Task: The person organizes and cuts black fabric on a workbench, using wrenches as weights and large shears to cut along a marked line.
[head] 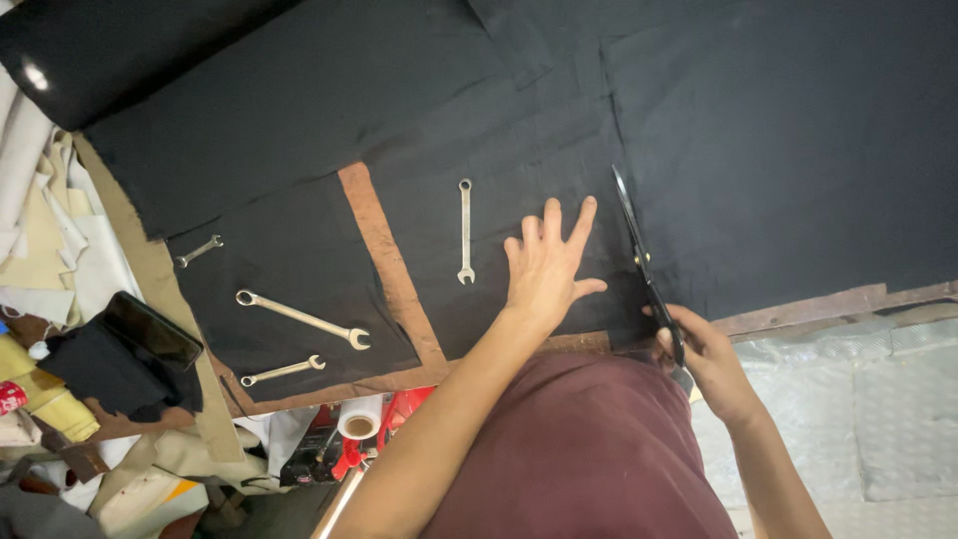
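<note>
**Scissors on black cloth, seen from above**

The black scissors [644, 262] lie with their long axis running away from the person, tips pointing to the far side, blades on the black fabric [778, 130]. The right hand [704, 354] grips their handles. The left hand [547, 265] rests flat, fingers spread, just beside the blades. Four wrenches lie on the cloth leftward: the nearest wrench [465, 232] upright, three others [299, 317] farther off. A phone [152, 329] sits at the table's left edge.

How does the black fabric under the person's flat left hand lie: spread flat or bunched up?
Spread flat. The black fabric lies smooth under the left hand, four metal spanners resting on it, while the right hand works black-handled scissors.
</note>
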